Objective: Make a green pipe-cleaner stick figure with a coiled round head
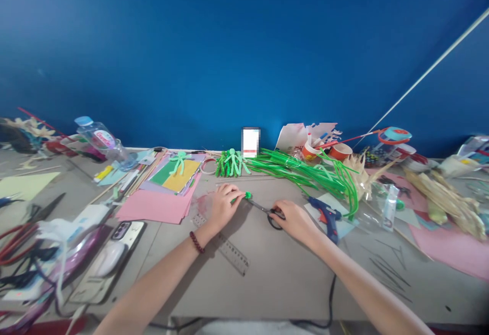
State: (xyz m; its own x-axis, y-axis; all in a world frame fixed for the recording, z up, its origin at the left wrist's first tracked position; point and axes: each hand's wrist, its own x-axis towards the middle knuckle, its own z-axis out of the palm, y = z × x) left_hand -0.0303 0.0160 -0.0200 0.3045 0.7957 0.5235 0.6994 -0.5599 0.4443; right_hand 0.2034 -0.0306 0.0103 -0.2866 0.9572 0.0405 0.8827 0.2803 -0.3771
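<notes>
My left hand (225,203) is closed in a pinch on a small green pipe cleaner piece (248,195), whose curled end pokes out past the fingertips. My right hand (292,217) is wrapped round the black handles of a pair of scissors (263,207). The blades point left, and their tips reach the green curl; whether they touch it I cannot tell. Under my left forearm lies a clear ruler (234,254). Beyond the hands, a bundle of long green pipe cleaners (305,169) stretches to the right, beside several small green pipe cleaner figures (232,161).
A blue glue gun (327,215) rests right of my right hand, its cable running to the front edge. Pink paper sheets (156,205) and a phone (130,238) lie left. A phone with a lit screen (250,142) leans on the blue wall. Paper cups (340,150) stand behind.
</notes>
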